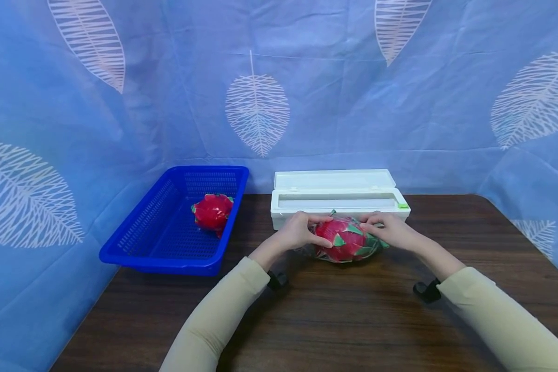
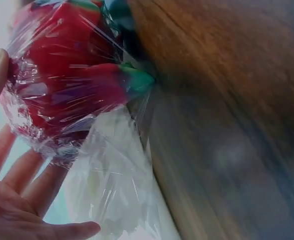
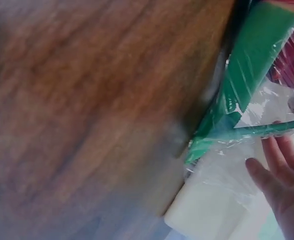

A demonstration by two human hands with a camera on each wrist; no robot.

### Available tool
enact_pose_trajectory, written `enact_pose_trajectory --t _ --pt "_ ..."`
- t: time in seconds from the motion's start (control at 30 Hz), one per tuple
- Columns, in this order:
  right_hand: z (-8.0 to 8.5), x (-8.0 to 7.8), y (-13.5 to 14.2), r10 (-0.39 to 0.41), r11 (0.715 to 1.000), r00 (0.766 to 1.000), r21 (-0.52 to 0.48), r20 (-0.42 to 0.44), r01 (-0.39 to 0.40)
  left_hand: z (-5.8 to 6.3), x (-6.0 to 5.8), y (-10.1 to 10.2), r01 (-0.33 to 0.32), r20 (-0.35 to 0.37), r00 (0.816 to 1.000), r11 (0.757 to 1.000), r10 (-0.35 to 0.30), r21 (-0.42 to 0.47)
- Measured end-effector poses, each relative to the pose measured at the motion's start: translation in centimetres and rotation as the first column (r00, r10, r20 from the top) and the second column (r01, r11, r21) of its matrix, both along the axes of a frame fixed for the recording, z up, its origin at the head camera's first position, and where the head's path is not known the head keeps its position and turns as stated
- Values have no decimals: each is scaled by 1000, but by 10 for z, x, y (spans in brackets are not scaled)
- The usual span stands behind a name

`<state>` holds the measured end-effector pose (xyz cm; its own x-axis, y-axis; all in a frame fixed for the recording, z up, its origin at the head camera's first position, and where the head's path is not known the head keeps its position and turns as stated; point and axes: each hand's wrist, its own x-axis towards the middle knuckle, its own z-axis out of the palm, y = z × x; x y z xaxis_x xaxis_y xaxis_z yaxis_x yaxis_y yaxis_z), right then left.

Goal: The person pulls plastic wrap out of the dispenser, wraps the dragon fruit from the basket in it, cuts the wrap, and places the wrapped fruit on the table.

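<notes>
A red dragon fruit (image 1: 341, 240) with green scales lies on its side on the table, wrapped in clear cling film (image 2: 106, 155). My left hand (image 1: 302, 232) holds its left end, thumb in front and forefinger on top. Seen from the left wrist, several fingertips touch the film-covered red skin, while the little finger stands apart. At the right, green-tipped end, my right hand (image 1: 388, 230) holds the wrapped fruit with thumb and fingers. In the right wrist view, its fingers (image 3: 274, 182) are against the loose film beside a green scale; their tips are partly hidden.
Just behind the fruit stands a long white cling-film dispenser (image 1: 279, 209), lid raised, with a green slider (image 1: 403, 205) at its right end. A blue plastic basket (image 1: 155, 256) at the left contains another red dragon fruit (image 1: 212, 211). A leaf-patterned blue cloth (image 1: 307, 103) hangs behind the brown wooden table (image 1: 344, 320).
</notes>
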<state>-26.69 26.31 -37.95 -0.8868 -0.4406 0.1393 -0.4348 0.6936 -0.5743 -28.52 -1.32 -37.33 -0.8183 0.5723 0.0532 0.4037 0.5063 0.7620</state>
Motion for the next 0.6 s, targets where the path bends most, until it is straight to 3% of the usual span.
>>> enact_pose_trajectory --t 0.2,0.37,0.5,0.6 --pt "4 2 0 8 1000 999 -16 35 -7 -2 -6 -2 0 97 995 995 -10 103" --pt "7 3 0 25 1000 999 -16 32 -25 -4 -10 -4 18 125 992 991 -35 135" --pt "9 4 -4 7 1000 999 18 53 -8 -7 -10 -6 36 112 992 991 -51 132" --pt "11 5 -7 -21 998 997 60 68 17 -9 -8 -7 65 63 995 992 -72 106"
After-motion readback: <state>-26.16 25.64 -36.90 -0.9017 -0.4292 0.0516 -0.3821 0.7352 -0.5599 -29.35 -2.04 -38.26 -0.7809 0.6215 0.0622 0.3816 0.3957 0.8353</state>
